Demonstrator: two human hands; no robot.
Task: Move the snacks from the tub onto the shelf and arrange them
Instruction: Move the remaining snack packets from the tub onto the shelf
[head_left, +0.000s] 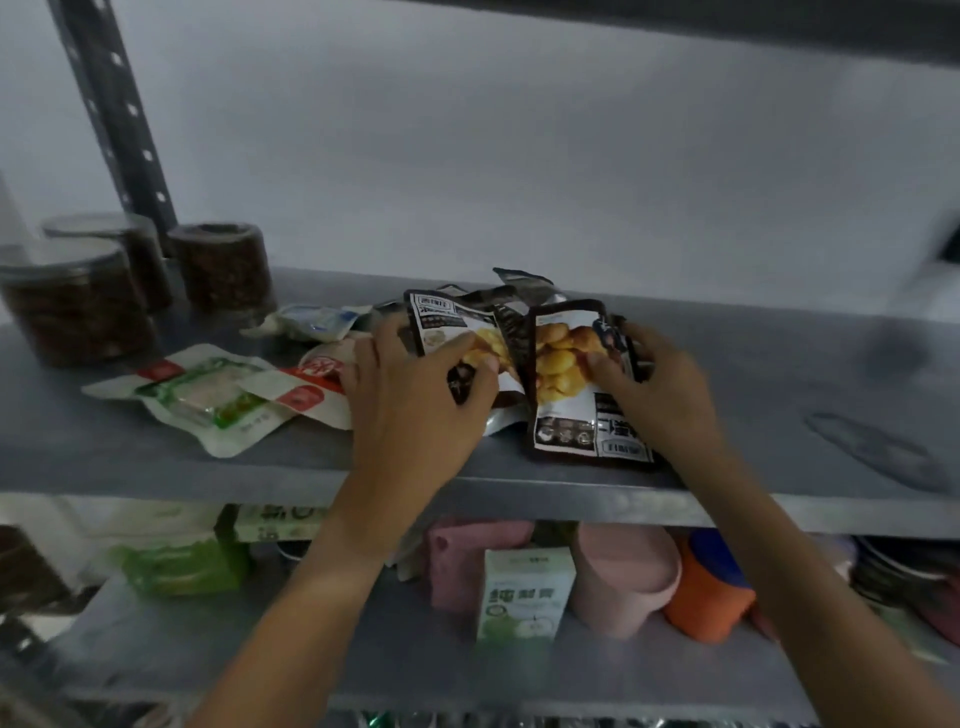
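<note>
Snack pouches (566, 379), dark, glossy, crinkled

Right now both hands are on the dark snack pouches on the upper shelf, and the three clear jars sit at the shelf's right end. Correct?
Not quite. The head view shows the three clear jars at the left end of the upper shelf, not the right. The rest holds: the left hand and right hand are both on the dark snack pouches.

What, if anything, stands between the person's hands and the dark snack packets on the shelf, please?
Nothing visible does. The left hand already holds one dark snack packet, and the right hand holds the other dark packet; both packets are on the grey shelf.
</note>
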